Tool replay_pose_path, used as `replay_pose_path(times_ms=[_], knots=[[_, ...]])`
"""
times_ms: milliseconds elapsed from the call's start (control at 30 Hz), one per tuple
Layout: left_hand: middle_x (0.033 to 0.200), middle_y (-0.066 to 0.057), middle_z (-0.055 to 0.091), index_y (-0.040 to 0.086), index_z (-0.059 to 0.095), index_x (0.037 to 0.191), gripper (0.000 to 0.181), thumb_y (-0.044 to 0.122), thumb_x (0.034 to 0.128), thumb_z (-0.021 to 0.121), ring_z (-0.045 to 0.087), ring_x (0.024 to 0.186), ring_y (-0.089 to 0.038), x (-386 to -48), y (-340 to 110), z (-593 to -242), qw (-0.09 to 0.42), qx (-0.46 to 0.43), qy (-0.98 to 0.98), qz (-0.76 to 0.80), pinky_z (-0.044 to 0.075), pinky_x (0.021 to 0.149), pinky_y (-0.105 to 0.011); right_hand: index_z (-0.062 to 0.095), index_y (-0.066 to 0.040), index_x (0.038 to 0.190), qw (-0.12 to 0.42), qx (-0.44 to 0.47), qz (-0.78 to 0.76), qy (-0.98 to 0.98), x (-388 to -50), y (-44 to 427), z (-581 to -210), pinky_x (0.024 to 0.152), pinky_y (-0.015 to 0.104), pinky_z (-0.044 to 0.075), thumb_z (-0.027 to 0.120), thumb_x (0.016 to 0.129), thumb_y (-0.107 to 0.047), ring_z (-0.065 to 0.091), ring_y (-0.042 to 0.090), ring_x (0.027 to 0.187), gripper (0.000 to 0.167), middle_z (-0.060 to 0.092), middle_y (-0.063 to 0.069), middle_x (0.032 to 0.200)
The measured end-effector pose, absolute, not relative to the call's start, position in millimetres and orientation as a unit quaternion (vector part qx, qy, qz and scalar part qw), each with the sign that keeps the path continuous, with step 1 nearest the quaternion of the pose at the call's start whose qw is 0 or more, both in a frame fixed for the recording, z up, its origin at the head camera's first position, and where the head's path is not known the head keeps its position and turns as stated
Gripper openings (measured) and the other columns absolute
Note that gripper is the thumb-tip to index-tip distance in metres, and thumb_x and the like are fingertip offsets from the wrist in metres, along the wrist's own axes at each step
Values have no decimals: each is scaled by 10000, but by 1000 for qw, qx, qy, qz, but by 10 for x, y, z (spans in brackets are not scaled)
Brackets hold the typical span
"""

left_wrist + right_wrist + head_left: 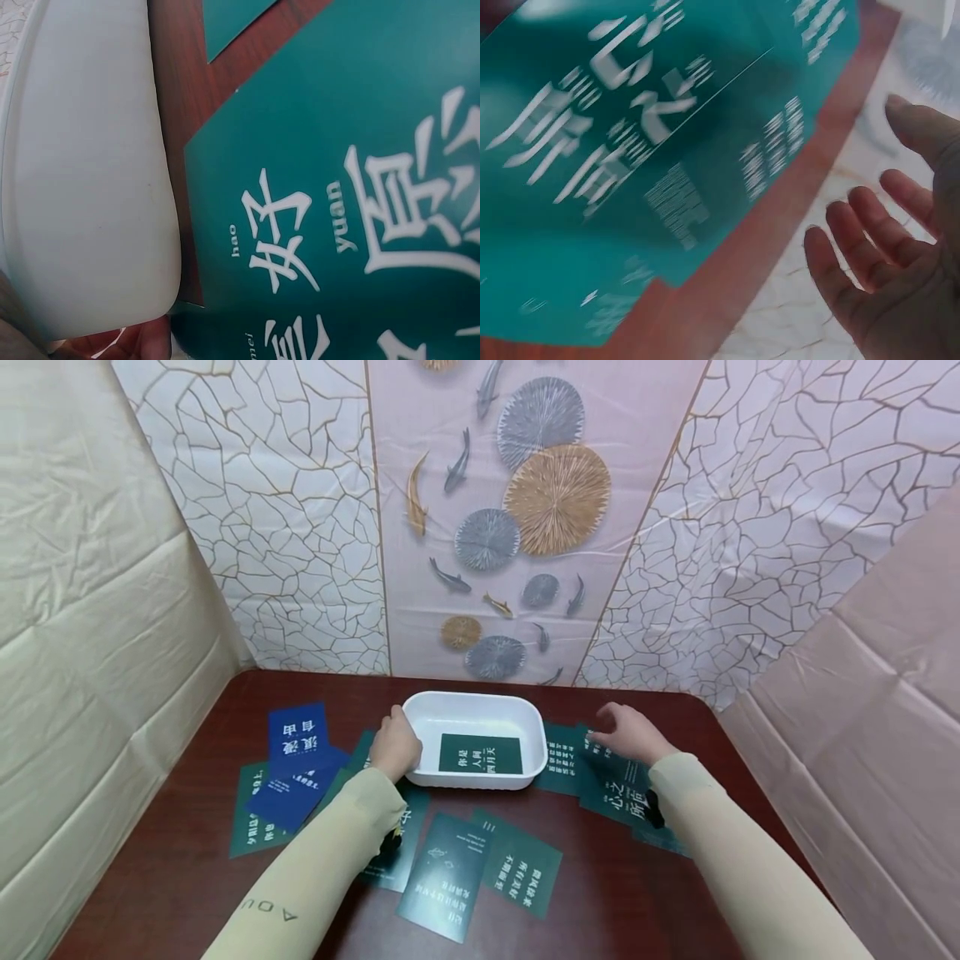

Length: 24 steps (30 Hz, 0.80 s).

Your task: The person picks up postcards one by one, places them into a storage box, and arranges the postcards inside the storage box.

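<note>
The white tub point(474, 782) sits directly against the left hand point(395, 745), which grips its left end with curled fingers. The right hand point(633, 735) is over the right-hand green cards point(596, 792), palm facing the tub's side and holding nothing, its fingers spread loosely and the thumb well apart from them (whether a fingertip touches a card, I cannot tell).

Inside the tub, on its floor, lies a dark green card point(480, 754) with white characters; whether others are under it cannot be told. The tub is a shallow oblong with rounded corners and a smooth rim, standing level on the reddish-brown desk point(600, 893).

The right-hand cards overlap, their white lettering partly large, partly small. Two more green cards point(446, 877) overlap in front of the tub, and blue cards point(298, 732) lie left of the left hand.
</note>
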<state>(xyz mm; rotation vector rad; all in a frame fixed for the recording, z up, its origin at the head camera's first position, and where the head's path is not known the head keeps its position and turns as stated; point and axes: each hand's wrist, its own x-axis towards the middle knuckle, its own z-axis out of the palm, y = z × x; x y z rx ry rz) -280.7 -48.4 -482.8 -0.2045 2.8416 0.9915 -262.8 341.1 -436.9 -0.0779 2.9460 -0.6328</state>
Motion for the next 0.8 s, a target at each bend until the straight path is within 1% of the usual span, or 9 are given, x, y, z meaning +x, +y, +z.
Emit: replay_pose_path(times_ms=[133, 233, 433, 600, 800], knots=[[1275, -257, 465, -11, 235, 1438, 693, 78, 884, 642, 547, 1059, -373, -2802, -494, -4849, 66, -72, 940, 328, 450, 930, -556, 454, 27, 1334, 93, 3, -205, 974, -2574, 3594, -4490, 914, 571, 444, 725, 879, -279, 503, 400, 1118, 611, 503, 260, 1278], [1277, -257, 467, -10, 236, 1438, 702, 74, 880, 653, 548, 1064, -373, -2804, -502, -4864, 65, -73, 939, 329, 450, 930, -558, 452, 31, 1335, 105, 15, -200, 974, -2546, 3686, -4576, 915, 579, 444, 762, 846, -281, 506, 391, 1094, 657, 501, 264, 1280], [1289, -255, 460, -10, 220, 1446, 715, 79, 882, 650, 541, 1072, -373, -2814, -513, -4890, 69, -72, 941, 322, 453, 926, -556, 375, 52, 1392, 141, 34, -206, 968, -2511, 3776, -4720, 905, 580, 452, 799, 788, -379, 474, 399, 1086, 855, 442, 289, 1310], [1277, -246, 470, -15, 223, 1451, 706, 86, 888, 636, 544, 1055, -363, -2818, -504, -4870, 62, -64, 942, 323, 447, 932, -557, 357, 52, 1404, 140, 45, -202, 968, -2502, 3781, -4710, 866, 577, 468, 789, 770, -453, 407, 420, 1090, 919, 405, 288, 1260], [1256, -238, 479, -13, 242, 1441, 691, 83, 883, 638, 548, 1046, -359, -2801, -485, -4852, 57, -65, 941, 326, 455, 927, -546, 355, 108, 1365, 135, 41, -183, 973, -2529, 3802, -4736, 867, 591, 447, 801, 732, -498, 369, 432, 1070, 983, 385, 303, 1203]])
